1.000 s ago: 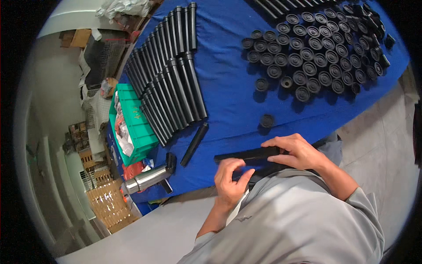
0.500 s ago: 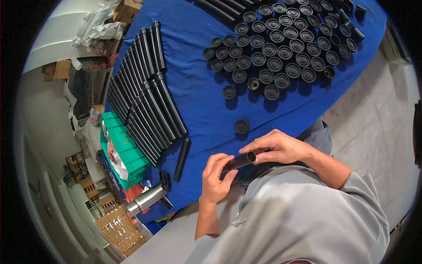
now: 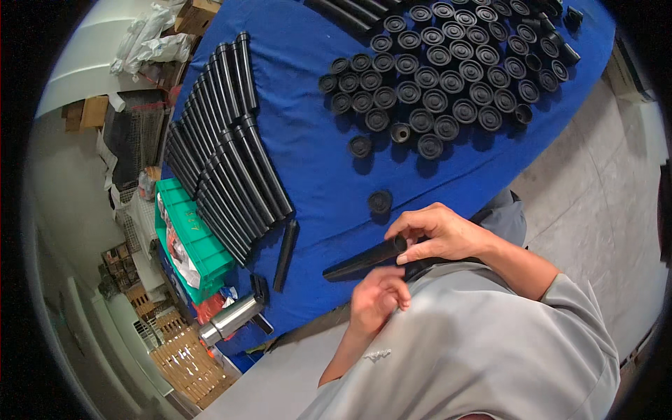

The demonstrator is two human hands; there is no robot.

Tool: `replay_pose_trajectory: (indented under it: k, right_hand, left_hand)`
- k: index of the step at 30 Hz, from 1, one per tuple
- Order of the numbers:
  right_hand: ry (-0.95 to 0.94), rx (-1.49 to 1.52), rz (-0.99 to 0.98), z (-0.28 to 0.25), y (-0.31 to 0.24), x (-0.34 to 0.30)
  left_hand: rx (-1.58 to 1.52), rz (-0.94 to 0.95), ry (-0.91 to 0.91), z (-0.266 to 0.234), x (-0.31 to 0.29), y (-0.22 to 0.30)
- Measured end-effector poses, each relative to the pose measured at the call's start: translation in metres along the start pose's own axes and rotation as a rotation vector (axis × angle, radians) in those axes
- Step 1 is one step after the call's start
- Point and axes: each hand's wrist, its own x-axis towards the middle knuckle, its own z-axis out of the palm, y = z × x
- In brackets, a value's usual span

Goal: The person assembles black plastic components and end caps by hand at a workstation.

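Note:
My right hand (image 3: 448, 232) grips a black tube (image 3: 360, 262) near its open end, thumb below and fingers over the top. The tube slants down to the left over the blue cloth. Just below it is my left hand (image 3: 380, 297), off the tube, its curled fingers smeared by motion; whether anything is in them I cannot make out. A round black cap-like piece (image 3: 379, 202) stands alone beyond my right hand. Another short black tube (image 3: 285, 255) lies to the left, beside the rows of long black tubes (image 3: 245, 175).
Many round ridged black pieces (image 3: 435, 101) stand grouped at the far right of the blue-covered table (image 3: 308, 140). Further tubes (image 3: 343, 15) lie at the back. On the left edge are a green crate (image 3: 192, 227) and a steel bottle (image 3: 234, 316).
My left hand has let go of the tube and drawn back toward my body, to the right. The tube stays in my right hand, more of its length now showing.

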Motion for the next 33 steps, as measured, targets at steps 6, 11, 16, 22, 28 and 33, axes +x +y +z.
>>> replay_pose_trajectory:
  k: [6,11,16,22,28,33]
  right_hand:
    - [-0.035,-0.052,-0.029,0.0,-0.004,-0.002]
    - [0.146,-0.195,0.062,0.008,-0.017,-0.007]
    - [0.248,-0.911,-0.167,0.013,-0.04,0.016]
    - [0.064,-1.225,0.004,0.011,-0.026,0.048]
    - [0.145,-0.509,0.063,0.008,-0.028,0.035]
    - [0.168,0.026,0.261,0.021,-0.011,0.027]
  left_hand:
    - [-1.149,-0.258,-0.03,-0.007,0.026,-0.038]
    - [-0.945,0.144,0.101,-0.029,0.047,-0.037]
    - [-0.914,0.261,0.136,-0.042,0.069,-0.038]
    - [-0.875,0.265,0.171,-0.038,0.072,-0.042]
    - [-0.893,0.287,0.178,-0.036,0.071,-0.043]
    - [-0.819,0.293,0.159,-0.033,0.073,-0.042]
